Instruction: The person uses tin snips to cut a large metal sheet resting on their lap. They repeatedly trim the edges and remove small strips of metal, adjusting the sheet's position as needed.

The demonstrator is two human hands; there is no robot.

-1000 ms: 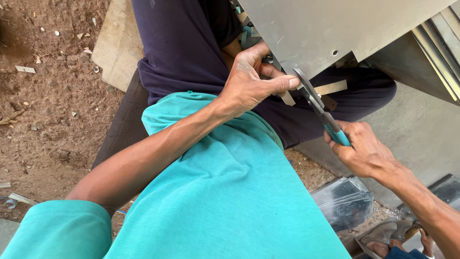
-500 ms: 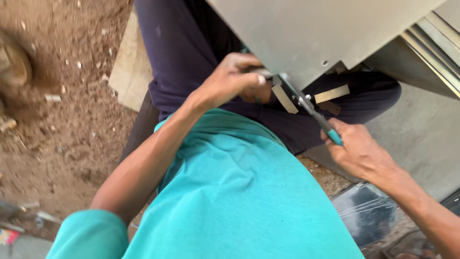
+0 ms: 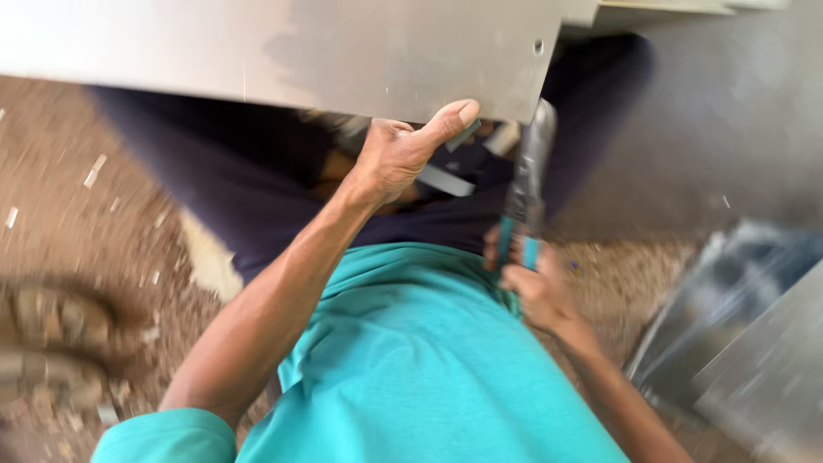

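Note:
A large grey metal sheet (image 3: 283, 47) spans the top of the head view. My left hand (image 3: 401, 154) grips its lower edge, thumb pressed on the sheet's face near the corner. My right hand (image 3: 531, 287) is closed around the teal handles of metal snips (image 3: 525, 184), whose blades reach up to the sheet's right corner. Small grey metal strips (image 3: 446, 180) hang just below the left hand. My teal shirt (image 3: 429, 369) and dark trousers (image 3: 257, 197) fill the middle.
Brown dirt ground (image 3: 77, 231) with pale scraps lies at the left, with a blurred sandal (image 3: 51, 334) at the lower left. More grey metal sheets (image 3: 746, 343) lie at the lower right, and a grey panel (image 3: 711, 129) stands at the upper right.
The view has swung, so the sheet now spans the top. The snips have turned from slanted to nearly upright at the sheet's corner. My left hand has stayed on the sheet's edge.

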